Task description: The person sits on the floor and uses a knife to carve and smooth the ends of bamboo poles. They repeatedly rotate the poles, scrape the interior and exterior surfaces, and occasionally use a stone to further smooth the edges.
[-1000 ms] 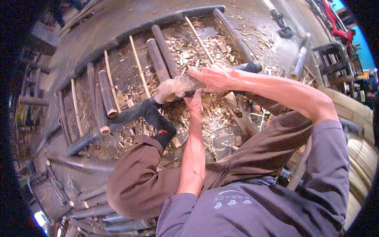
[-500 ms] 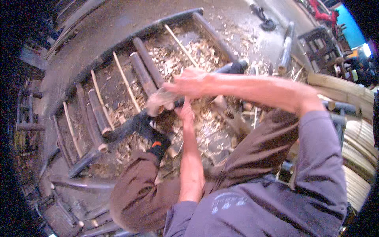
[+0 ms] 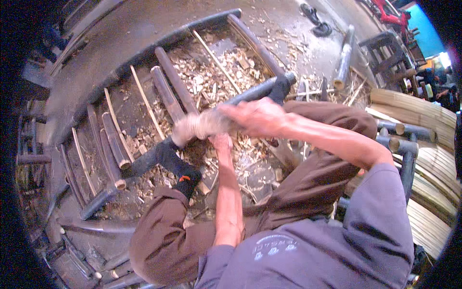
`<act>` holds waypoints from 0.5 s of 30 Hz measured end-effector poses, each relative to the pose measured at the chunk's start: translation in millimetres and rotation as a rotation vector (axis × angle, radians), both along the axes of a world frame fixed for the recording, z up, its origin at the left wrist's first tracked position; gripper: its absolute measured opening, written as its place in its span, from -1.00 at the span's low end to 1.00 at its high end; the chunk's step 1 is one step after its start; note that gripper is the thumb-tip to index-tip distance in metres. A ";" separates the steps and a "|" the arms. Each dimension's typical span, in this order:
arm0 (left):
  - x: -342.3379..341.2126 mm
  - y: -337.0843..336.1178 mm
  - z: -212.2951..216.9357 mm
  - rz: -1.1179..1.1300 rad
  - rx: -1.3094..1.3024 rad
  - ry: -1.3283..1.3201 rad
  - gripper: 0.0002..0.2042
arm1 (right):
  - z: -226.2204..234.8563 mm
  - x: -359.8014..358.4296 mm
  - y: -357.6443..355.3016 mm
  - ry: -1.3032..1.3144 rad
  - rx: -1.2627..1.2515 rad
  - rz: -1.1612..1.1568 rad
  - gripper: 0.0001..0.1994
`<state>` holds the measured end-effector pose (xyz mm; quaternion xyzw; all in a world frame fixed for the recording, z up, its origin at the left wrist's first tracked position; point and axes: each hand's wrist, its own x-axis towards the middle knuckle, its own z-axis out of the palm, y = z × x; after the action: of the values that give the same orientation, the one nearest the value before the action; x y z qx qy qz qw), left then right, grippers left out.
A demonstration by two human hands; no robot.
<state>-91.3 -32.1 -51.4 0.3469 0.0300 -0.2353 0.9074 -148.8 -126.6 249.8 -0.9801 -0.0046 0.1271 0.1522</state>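
Observation:
A dark bamboo ladder-like frame (image 3: 118, 74) lies on the floor in front of me, with dark rungs and thin pale sticks across it. My right hand (image 3: 260, 117) is closed round a pale wooden mallet (image 3: 199, 126), smeared by motion above the frame's near pole (image 3: 262, 89). Just under the mallet, my left hand (image 3: 221, 142) is closed low by that pole. What its fingers hold is hidden by the mallet and the blur. My dark-shod feet (image 3: 175, 161) rest against the near pole, one on either side of my hands.
Wood chips (image 3: 207, 79) cover the floor inside and around the frame. Stacked split bamboo (image 3: 433, 185) lies to my right. A loose bamboo length (image 3: 344, 58) and black sandals (image 3: 317, 24) are at the far right. More dark poles (image 3: 96, 225) lie at the near left.
My right hand has moved slightly right and down, its fingers showing more clearly round the blurred mallet. My left hand stays low by the pole. The view has shifted slightly.

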 end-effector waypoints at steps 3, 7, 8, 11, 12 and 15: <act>-12.3 -40.7 67.5 0.170 0.358 -0.127 -0.53 | 41.7 -47.9 -40.5 -0.265 0.090 -0.388 -0.26; -59.4 -83.4 165.8 -0.114 0.406 -0.702 -0.59 | 47.1 -103.7 -79.5 -0.592 0.173 -0.787 -0.28; -73.4 -101.2 180.6 -0.171 0.289 -0.828 -0.58 | 39.7 -118.7 -87.5 -0.691 0.140 -0.832 -0.29; -83.0 -130.3 186.1 -0.097 0.373 -1.039 -0.53 | 25.9 -158.0 -95.7 -0.723 0.158 -1.106 -0.37; -76.2 -131.0 173.6 -0.127 0.563 -1.120 -0.52 | 17.9 -172.4 -93.8 -0.720 0.175 -1.171 -0.40; -45.6 -123.4 129.1 -0.121 1.117 -1.333 -0.49 | 4.9 -208.5 -90.8 -0.705 0.240 -1.287 -0.40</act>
<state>-136.9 -155.5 77.7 0.8075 -0.4148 0.0179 0.4190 -357.3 -217.4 254.7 -0.7484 0.5081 -0.3106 0.2920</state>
